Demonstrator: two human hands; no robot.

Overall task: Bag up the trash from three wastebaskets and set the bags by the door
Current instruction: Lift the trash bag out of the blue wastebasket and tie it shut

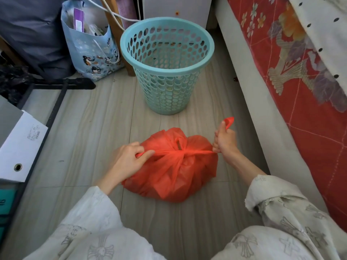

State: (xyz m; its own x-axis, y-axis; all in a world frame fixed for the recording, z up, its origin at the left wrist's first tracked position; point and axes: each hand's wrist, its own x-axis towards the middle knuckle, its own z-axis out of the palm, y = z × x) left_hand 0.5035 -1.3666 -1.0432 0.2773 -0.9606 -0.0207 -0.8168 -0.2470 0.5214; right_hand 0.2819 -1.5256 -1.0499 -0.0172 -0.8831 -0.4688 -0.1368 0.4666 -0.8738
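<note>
The red trash bag (pixel 174 169) sits on the floor (pixel 90 132) right in front of me, full and bulging; through the thin plastic I cannot tell what is inside. Its two handles are crossed into a knot on top of the bag, drawn out sideways between my hands. My left hand (pixel 127 160) has its grip closed on the left handle, fingers and thumb curled round the twisted plastic just at the bag's left shoulder. My right hand (pixel 225 141) has its grip closed in a fist on the right handle, thumb up, just off the bag's right edge, with the loose tip of the handle sticking out above the fist. The strand from the knot to my right fist is stretched taut.

Beyond the bag, a little apart from it, stands the teal wastebasket (pixel 167 72), upright on the floor, with perforated walls; it holds no bag, and only a few small specks show at its bottom. To its left a blue cartoon-printed paper bag (pixel 93 53) leans, stuffed with papers and packets. The bed (pixel 300 91) with a red flowered cover runs along my right.
</note>
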